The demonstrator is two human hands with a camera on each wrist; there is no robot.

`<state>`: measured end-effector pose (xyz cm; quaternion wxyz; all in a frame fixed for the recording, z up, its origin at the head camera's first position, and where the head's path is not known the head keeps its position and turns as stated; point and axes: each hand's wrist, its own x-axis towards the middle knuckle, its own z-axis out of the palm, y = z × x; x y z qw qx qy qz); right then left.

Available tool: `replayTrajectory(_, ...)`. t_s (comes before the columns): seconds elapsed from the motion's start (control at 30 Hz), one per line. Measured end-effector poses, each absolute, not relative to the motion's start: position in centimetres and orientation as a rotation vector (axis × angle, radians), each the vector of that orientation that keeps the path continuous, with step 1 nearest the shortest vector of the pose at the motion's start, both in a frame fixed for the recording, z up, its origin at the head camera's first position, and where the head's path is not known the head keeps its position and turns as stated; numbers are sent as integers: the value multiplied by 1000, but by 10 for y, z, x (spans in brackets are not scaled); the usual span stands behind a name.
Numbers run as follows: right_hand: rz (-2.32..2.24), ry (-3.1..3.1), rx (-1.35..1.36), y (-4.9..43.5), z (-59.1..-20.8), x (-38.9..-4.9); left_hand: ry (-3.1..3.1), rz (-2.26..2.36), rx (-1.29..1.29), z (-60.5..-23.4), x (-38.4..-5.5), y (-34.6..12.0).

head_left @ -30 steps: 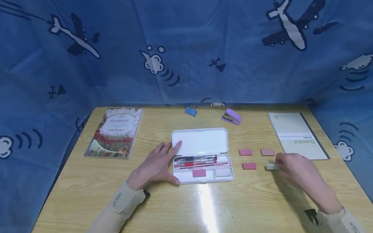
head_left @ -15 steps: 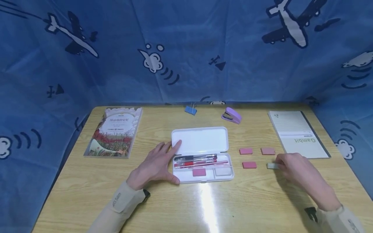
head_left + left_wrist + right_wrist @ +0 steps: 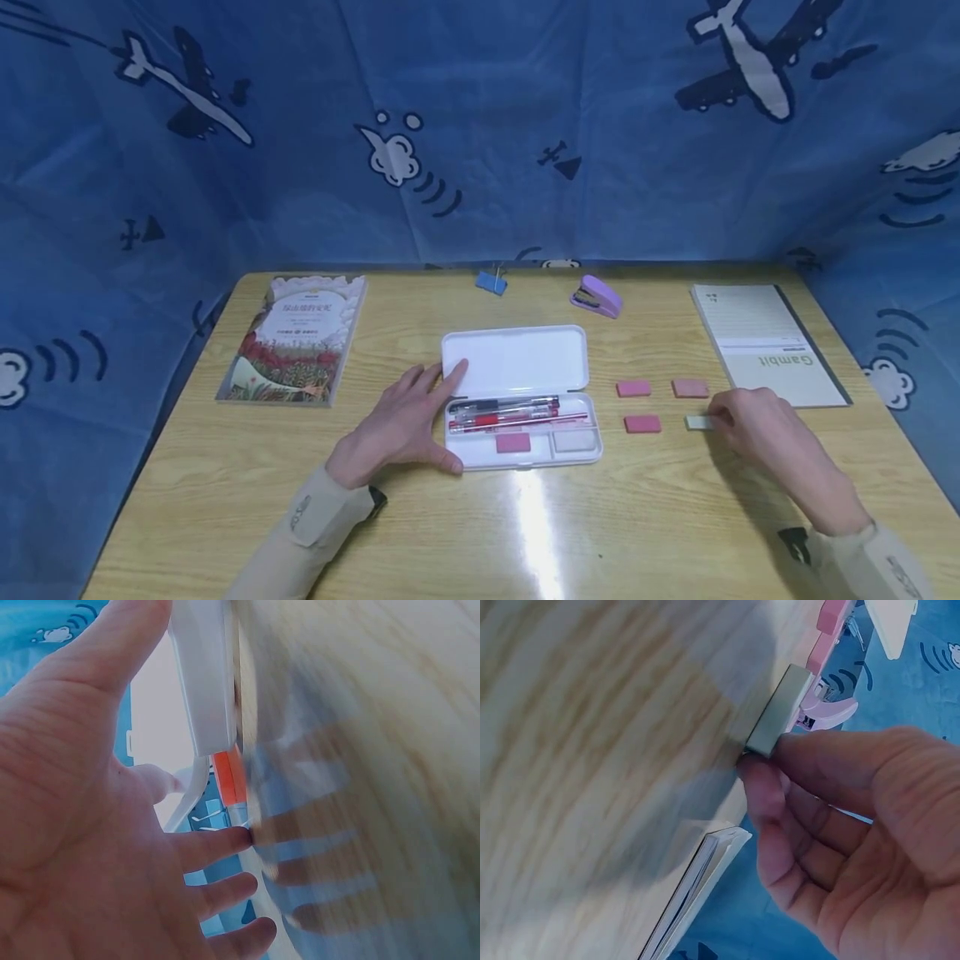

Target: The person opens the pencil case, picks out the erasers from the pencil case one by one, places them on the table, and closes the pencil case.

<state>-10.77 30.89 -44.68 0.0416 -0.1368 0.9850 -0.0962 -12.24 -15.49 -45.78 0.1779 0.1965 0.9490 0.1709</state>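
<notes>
In the head view my left hand (image 3: 393, 429) rests against the left end of an open white pencil case (image 3: 480, 454), fingers spread, thumb by the front corner and index finger on the lid (image 3: 521, 358). Several pens (image 3: 510, 408) and a pink eraser (image 3: 513, 442) lie inside the case. Over at the right, my right hand (image 3: 765, 442) pinches a pale grey-green eraser (image 3: 697, 423) by one end between thumb and index finger. The right wrist view shows the same pale eraser (image 3: 780, 712) low over the wood, its far end sticking out from the fingertips.
Three pink erasers, one at the front (image 3: 642, 424), lie between the case and my right hand. A notepad (image 3: 780, 358) is just behind that hand. Farther back are a purple stapler (image 3: 597, 297) and a blue binder clip (image 3: 491, 283). A book (image 3: 296, 342) lies at the left.
</notes>
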Motion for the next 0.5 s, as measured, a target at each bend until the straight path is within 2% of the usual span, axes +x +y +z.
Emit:
replayTrajectory(0.23, -246, 3077, -396, 300, -437, -106, 2674, 476, 554, -456, -122, -154)
replayTrajectory(0.5, -335, 3189, -779, 234, -426, -107, 2680, 469, 538, -455, -122, -154)
